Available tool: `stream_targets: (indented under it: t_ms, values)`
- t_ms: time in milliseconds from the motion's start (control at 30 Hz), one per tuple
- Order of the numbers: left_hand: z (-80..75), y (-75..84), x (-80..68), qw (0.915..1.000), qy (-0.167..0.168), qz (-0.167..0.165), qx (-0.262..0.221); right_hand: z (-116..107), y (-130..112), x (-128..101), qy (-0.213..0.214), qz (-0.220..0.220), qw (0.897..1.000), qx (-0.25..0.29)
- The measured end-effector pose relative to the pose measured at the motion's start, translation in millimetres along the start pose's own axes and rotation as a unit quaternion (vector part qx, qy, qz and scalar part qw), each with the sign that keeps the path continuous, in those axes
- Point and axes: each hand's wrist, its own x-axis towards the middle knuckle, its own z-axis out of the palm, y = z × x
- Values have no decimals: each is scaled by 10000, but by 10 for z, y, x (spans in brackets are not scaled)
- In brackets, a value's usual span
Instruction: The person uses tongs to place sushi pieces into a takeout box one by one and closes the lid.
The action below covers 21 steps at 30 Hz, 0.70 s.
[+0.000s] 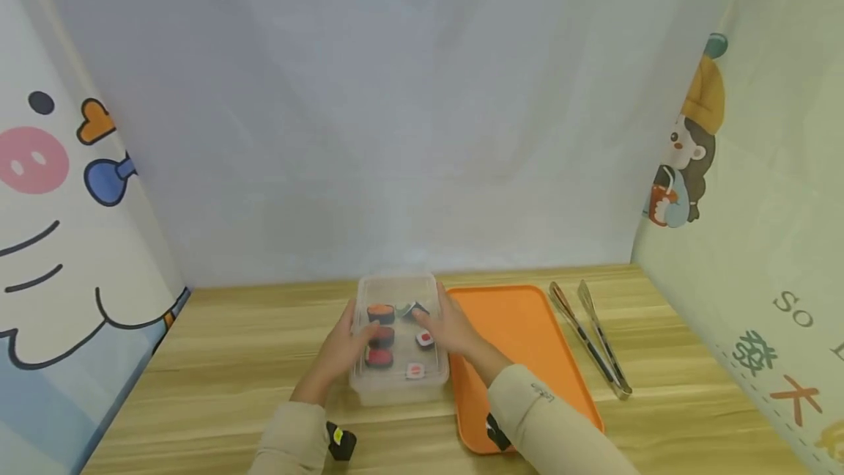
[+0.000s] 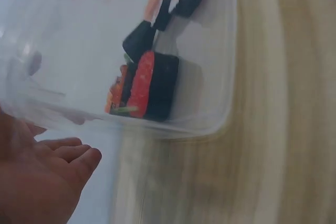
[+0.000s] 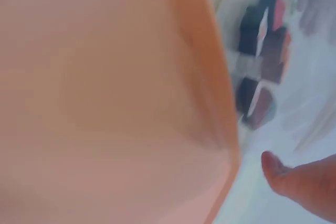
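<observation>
A clear plastic container (image 1: 398, 388) with a translucent lid (image 1: 395, 289) is between my two hands, in the middle of the head view. My left hand (image 1: 339, 347) holds its left side, thumb over the top. On the opposite side my right hand (image 1: 456, 328) grips it in the same way. Through the plastic show several toy-like sushi pieces, among them a red-topped one (image 1: 379, 358) and a white-faced roll (image 1: 415, 371). In the left wrist view a red-and-black sushi piece (image 2: 152, 85) lies against the container's wall. My right thumb (image 3: 304, 182) appears in the right wrist view.
Right of the container an orange tray (image 1: 521, 336) lies on the wooden table (image 1: 231, 365), partly under my right forearm. Metal tongs with dark grips (image 1: 596, 343) lie beyond it. A grey-white curtain (image 1: 395, 130) closes off the back, with printed cloths on both sides.
</observation>
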Motion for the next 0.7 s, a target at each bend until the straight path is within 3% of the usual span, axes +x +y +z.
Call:
stream_targets:
  t_ms: [100, 267, 433, 700]
  values:
    - [-6, -6, 110, 9996, -198, -109, 156, 22, 51, 86, -182, 31, 9997, -145]
    - [-1, 0, 173, 9983, -439, -206, 328, 50, 116, 121, -267, 47, 9996, -75]
    - [-31, 18, 217, 9973, -387, -207, 596, 11, 86, 131, -284, 141, 9993, 208]
    - [-123, 12, 399, 9993, -295, -64, 240, -26, 83, 381, -87, 80, 9996, -248]
